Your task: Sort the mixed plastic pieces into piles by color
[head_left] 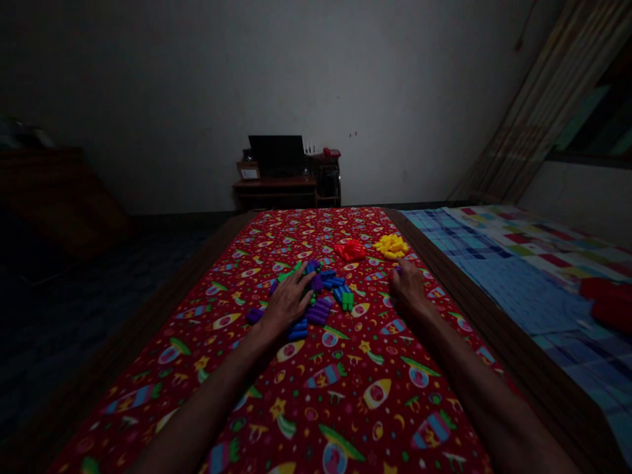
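My left hand lies with fingers spread on a mixed heap of blue, purple and green plastic toy blocks. Just right of it are a ribbed purple block, blue blocks and a green block. To the right of the heap, my right hand is closed, with a small purple block showing at its fingertips. Beyond that hand sits a pile of yellow blocks. A pile of red blocks is beside the yellow one, to its left.
A red patterned cloth covers the long surface under the blocks, with a brown border along its sides. Blue checked bedding lies to the right. A desk with a dark monitor stands against the far wall.
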Demonstrator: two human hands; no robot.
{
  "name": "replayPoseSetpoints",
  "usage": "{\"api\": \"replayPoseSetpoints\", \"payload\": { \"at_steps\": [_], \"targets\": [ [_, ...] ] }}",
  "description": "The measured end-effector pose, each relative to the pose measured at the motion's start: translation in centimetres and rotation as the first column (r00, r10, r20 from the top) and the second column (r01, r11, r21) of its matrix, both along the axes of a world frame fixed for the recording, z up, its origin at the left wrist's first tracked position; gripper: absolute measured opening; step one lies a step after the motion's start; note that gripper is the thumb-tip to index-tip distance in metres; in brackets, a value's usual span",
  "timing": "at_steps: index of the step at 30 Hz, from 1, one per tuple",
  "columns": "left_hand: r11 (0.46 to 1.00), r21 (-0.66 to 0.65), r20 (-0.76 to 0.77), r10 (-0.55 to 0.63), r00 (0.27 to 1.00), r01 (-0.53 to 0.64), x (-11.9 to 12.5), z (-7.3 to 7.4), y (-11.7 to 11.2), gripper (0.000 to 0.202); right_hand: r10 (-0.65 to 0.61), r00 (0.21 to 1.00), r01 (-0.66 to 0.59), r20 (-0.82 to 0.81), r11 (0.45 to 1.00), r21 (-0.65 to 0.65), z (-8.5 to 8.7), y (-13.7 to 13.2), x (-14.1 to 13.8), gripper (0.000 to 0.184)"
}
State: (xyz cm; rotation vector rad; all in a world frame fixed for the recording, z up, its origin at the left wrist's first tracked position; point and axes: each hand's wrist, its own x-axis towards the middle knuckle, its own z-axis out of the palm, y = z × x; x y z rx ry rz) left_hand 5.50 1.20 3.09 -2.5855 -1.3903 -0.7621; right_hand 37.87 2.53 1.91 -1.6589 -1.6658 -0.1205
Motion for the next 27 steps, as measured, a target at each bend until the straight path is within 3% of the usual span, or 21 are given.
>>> {"api": "replayPoseSetpoints", "payload": {
  "at_steps": [1, 3, 5, 6, 10, 13, 16, 21, 27],
  "targets": [
    [0.999, 0.003, 0.003, 0.040, 0.999, -0.040, -0.2, -0.1, 0.2, 0.042, 0.126, 0.992, -0.126, 0.004, 0.991, -0.048, 0.4, -0.4, -1.5, 0.032],
    [0.995, 0.011, 0.011, 0.103, 0.995, -0.103, -0.6, -0.3, 0.5, 0.037, 0.384, 0.923, -0.375, 0.017, 0.909, -0.180, 1.1, -1.2, -4.6, 0.028],
    [0.989, 0.019, 0.018, 0.143, 0.990, -0.144, -1.0, -0.3, 0.4, 0.031, 0.527, 0.848, -0.493, 0.061, 0.824, -0.279, 1.3, -1.9, -7.3, 0.026],
    [0.988, 0.022, 0.018, 0.151, 0.988, -0.151, -1.2, -0.2, 0.3, 0.028, 0.552, 0.828, -0.502, 0.095, 0.807, -0.311, 1.3, -2.1, -8.3, 0.027],
    [0.998, -0.035, -0.046, 0.043, 0.998, -0.044, -1.5, 0.5, -0.7, 0.025, 0.553, 0.816, -0.480, 0.168, 0.810, -0.336, 0.7, -1.8, -10.3, 0.028],
    [0.993, -0.108, -0.082, -0.057, 0.995, 0.048, -1.4, 0.7, -1.3, 0.032, 0.641, 0.764, -0.609, 0.074, 0.755, -0.244, 0.3, -1.3, -10.1, 0.033],
    [0.987, -0.148, -0.037, -0.060, 0.998, 0.054, -1.1, 0.6, -1.5, 0.034, 0.700, 0.713, -0.697, -0.037, 0.701, -0.150, 0.8, -1.1, -9.2, 0.038],
    [0.980, -0.195, 0.099, -0.019, 0.995, 0.038, -1.0, 0.4, -0.9, 0.037, 0.637, 0.761, -0.647, -0.123, 0.732, -0.213, 2.0, -0.5, -7.7, 0.040],
    [0.990, -0.137, 0.126, -0.023, 0.992, 0.041, -1.3, -0.3, -0.2, 0.041, 0.613, 0.790, -0.592, -0.014, 0.757, -0.275, 0.9, -0.1, -7.1, 0.030]
  ]
}}
